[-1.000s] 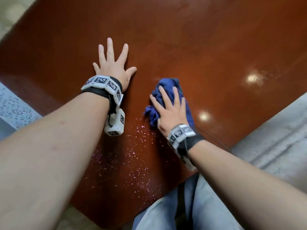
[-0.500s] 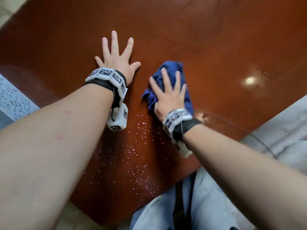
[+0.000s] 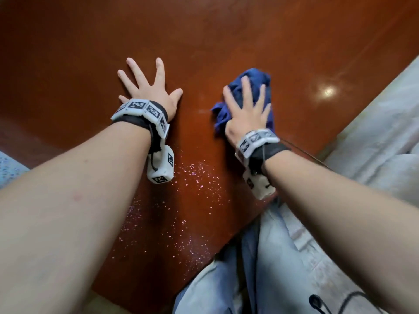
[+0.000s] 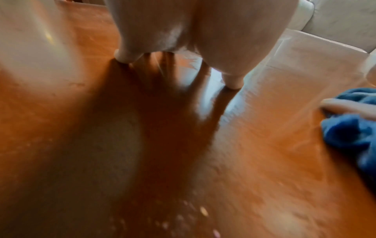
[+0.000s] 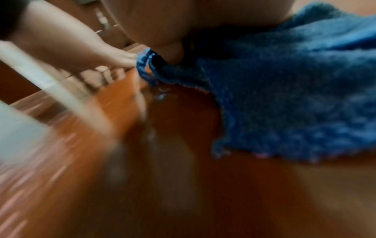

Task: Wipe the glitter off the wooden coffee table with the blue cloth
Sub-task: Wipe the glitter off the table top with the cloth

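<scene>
Two hands on a glossy wooden coffee table (image 3: pixel 226 41). The left hand (image 3: pixel 149 91) lies flat on the bare wood at centre left, fingers straight and spread, holding nothing. The right hand (image 3: pixel 247 109), to its right and well apart from it, presses down with straight, spread fingers on the bunched blue cloth (image 3: pixel 256 80), which lies on the tabletop and shows beyond the fingertips and at the hand's left side. Pink glitter (image 3: pixel 195 177) is scattered over the near part of the table, between the two forearms, nearer than the cloth. The person's light jeans (image 3: pixel 260 268) show at the near right.
</scene>
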{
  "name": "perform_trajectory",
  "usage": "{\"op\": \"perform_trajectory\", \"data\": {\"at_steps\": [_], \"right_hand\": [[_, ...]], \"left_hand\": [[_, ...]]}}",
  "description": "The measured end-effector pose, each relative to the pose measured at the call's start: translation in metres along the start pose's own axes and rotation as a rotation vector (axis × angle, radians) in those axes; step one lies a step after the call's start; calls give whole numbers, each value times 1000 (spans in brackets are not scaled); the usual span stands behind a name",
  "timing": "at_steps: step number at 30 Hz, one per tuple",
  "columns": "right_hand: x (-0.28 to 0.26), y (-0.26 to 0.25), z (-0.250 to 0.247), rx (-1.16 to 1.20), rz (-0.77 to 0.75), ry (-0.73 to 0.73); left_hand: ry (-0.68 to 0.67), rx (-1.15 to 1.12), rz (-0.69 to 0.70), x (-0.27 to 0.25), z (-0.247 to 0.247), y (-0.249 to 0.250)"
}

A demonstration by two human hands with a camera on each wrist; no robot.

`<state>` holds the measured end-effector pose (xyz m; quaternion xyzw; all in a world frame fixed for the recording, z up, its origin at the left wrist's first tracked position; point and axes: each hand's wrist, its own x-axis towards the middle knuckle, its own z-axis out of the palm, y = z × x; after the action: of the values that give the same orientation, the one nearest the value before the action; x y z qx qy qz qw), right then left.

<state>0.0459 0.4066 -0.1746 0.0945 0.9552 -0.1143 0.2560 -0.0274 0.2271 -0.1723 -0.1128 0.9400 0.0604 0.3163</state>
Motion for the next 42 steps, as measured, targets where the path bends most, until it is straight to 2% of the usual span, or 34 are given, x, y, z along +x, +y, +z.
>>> {"op": "perform_trajectory", "data": {"at_steps": [2, 4, 8, 11, 15, 17, 20, 24, 28, 32, 34, 38, 40, 42], "right_hand": [[-27, 7, 17, -45, -136, -61], [-52, 31, 26, -85, -196, -83], [-82, 103, 22, -139, -127, -164], [-75, 144, 5, -94, -32, -95], [-34, 133, -4, 96, 159, 63], [-32, 117, 0, 133, 172, 87], [-62, 102, 22, 79, -5, 34], [-96, 130, 31, 6, -181, -49], [-66, 178, 7, 46, -58, 34], [-49, 164, 2, 140, 54, 123], [-63, 139, 16, 144, 4, 121], [-118, 112, 60, 83, -274, 67], [-129, 123, 67, 61, -310, 40], [-122, 141, 56, 64, -266, 67]], "left_hand": [[-12, 18, 22, -9, 6, 11], [-33, 28, 65, -19, 13, 25], [-56, 49, 119, -38, 29, 58], [-65, 38, 124, -51, 39, 88], [-55, 23, 109, -57, 48, 107], [-48, 36, 98, -56, 49, 106], [-36, 50, 73, -64, 50, 109], [-53, 50, 94, -78, 58, 118], [-70, 75, 82, -77, 58, 118], [-78, 86, 61, -77, 59, 119], [-74, 92, 53, -78, 59, 119], [-73, 99, 52, -80, 57, 121], [-83, 111, 53, -81, 55, 120], [-90, 114, 60, -81, 55, 119]]}}
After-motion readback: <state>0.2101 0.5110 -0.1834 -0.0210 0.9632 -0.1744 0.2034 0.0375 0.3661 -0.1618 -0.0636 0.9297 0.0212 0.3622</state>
